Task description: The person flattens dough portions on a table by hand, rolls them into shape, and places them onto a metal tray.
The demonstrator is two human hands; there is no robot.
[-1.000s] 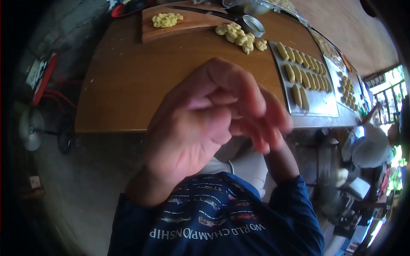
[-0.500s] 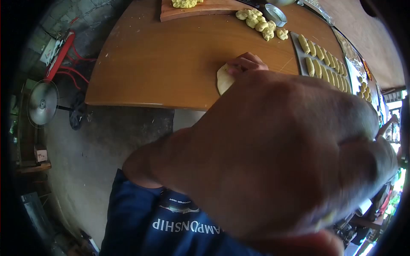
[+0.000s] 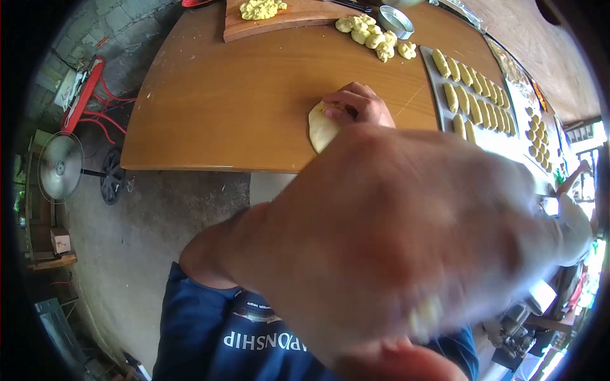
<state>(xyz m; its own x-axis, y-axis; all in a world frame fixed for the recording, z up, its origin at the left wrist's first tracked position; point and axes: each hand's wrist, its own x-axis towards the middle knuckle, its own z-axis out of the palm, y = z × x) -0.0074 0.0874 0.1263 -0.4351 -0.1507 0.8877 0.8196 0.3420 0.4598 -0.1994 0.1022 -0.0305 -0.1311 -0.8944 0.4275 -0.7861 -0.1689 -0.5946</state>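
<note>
A pale, flattened piece of dough (image 3: 322,132) lies on the table, with a patch of yellowish-brown crumbly stuff on its top part. My right hand (image 3: 367,106) is closed over the edge of this dough, its fingers curled and its wrist hidden. Very near the camera, my left hand (image 3: 438,222) is raised and fills much of the view, badly blurred. A small pale-yellow bit shows by its thumb side, too smeared to name. Its finger positions do not show.
A wooden board (image 3: 286,26) bears a yellow mound (image 3: 262,9). Yellow dough lumps (image 3: 365,32) lie beside a round metal tin (image 3: 396,22). Rolled dough pieces line a tray (image 3: 434,89) at right, with small balls (image 3: 539,140) beyond. A fan (image 3: 61,167) stands at left.
The view has shifted slightly, so the table items sit a little further left and more of the tray shows. My right hand stays at the dough; my left hand remains raised and moving.
</note>
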